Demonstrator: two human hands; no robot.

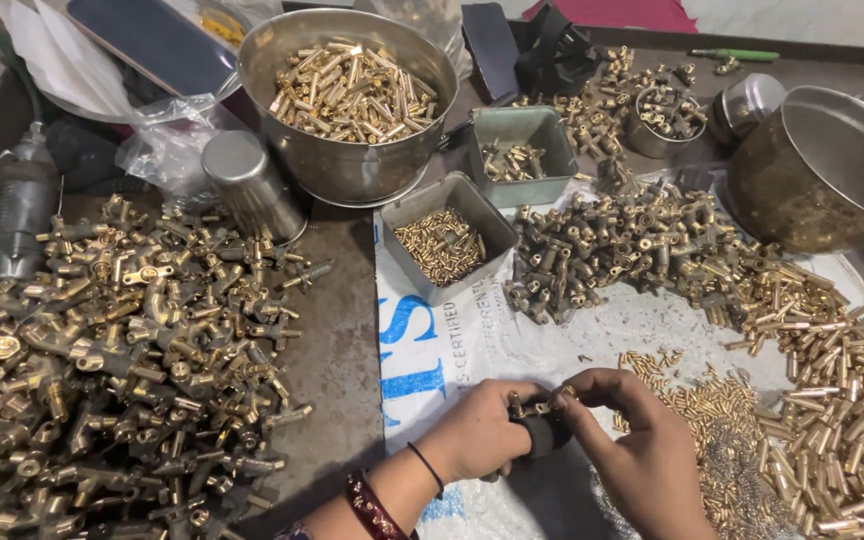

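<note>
1. You grip a small brass fitting [537, 408] over the white sack sheet [552, 330], low centre, where dropped parts stay catchable.
2. Your left hand [482, 432] is closed around a black holder [544, 436], steadying the fitting.
3. Your right hand [642, 440] pinches the fitting's top with its fingertips.
4. Small brass pins [697, 400] lie just beside your right hand, within reach.
5. Assembled brass bodies [122, 360] are heaped apart on the left.
</note>
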